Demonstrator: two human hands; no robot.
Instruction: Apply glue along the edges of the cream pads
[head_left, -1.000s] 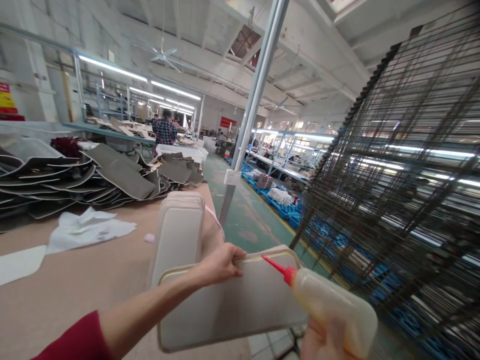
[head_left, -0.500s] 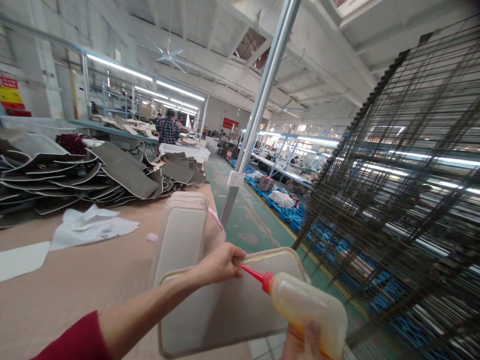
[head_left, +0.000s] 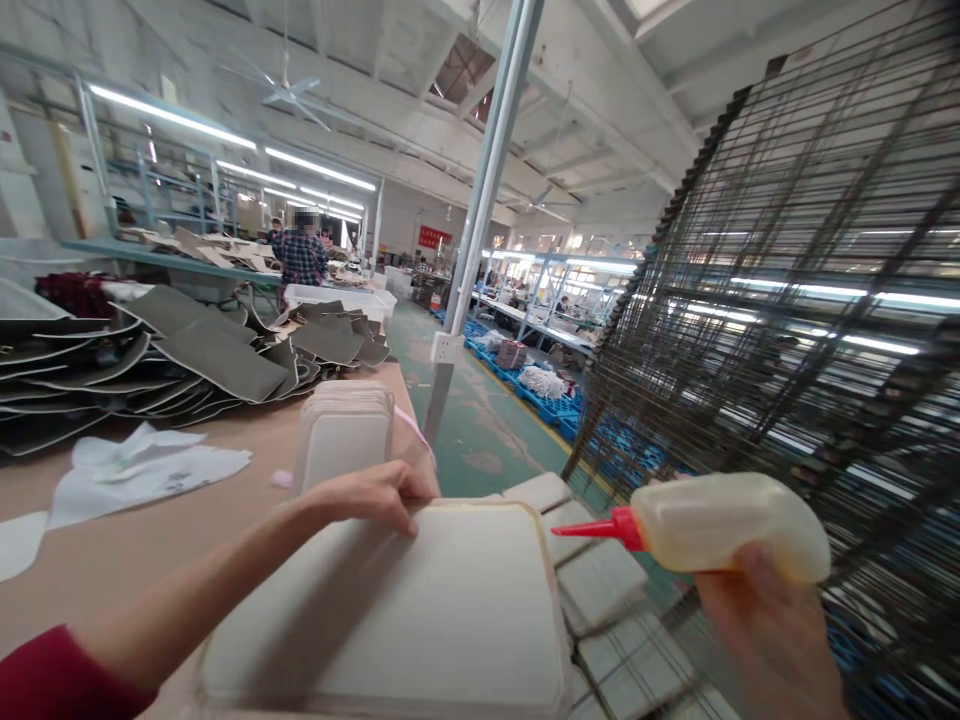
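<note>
My left hand [head_left: 386,493] pinches the top edge of a pale rounded-corner panel [head_left: 450,615], with a finger bent over its face. A thin yellowish line of what looks like glue runs along the panel's rim near the top right corner. In my right hand [head_left: 776,625] is a squeeze bottle [head_left: 724,520], translucent and lying on its side, with some amber liquid in it. Its red nozzle points left, its tip just off the panel's right edge. Behind my left hand stands a stack of similar pale panels [head_left: 346,435] on the brown-covered table [head_left: 150,550].
Grey-brown cut pieces [head_left: 217,350] are heaped at the table's far left, near a crumpled white bag [head_left: 150,470]. A wire rack [head_left: 750,330] rises on the right, with several pale panels on its lower mesh. A metal post [head_left: 480,200] stands ahead; a person works farther back.
The bottle has moved right and away from my left hand, its nozzle now level. The panel has swung flatter and faces up more. My left hand has shifted left, still on its edge.
</note>
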